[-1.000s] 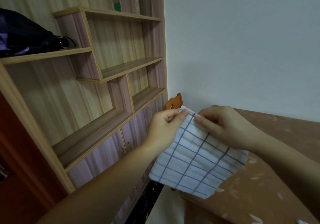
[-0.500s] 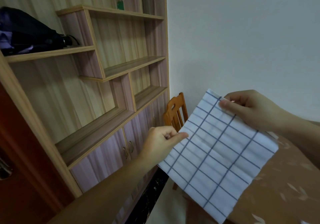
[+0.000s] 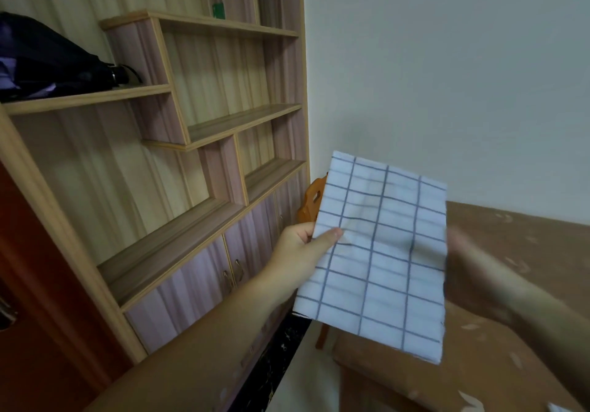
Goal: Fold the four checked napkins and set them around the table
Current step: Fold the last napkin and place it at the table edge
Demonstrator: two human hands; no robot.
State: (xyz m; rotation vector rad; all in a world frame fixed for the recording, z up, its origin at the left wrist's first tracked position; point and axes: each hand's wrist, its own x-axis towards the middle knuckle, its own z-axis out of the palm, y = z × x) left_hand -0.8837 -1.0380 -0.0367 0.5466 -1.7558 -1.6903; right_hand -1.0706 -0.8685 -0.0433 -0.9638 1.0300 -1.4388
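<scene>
One checked napkin (image 3: 380, 255) held upright in air above near edge of brown table (image 3: 498, 341). Left hand (image 3: 303, 252) pinches napkin's 9 o'clock edge, thumb on front. Right hand (image 3: 472, 261) blurred at napkin's 3 o'clock edge; grip cannot be told. Orange chair (image 3: 311, 202) behind at 10 o'clock.

No readable text, labels, brands or numbers are showing anywhere. The napkin (image 3: 380, 258) is carrying only a plain grid pattern; the small green item (image 3: 218, 15) on the top shelf is too small to read.
</scene>
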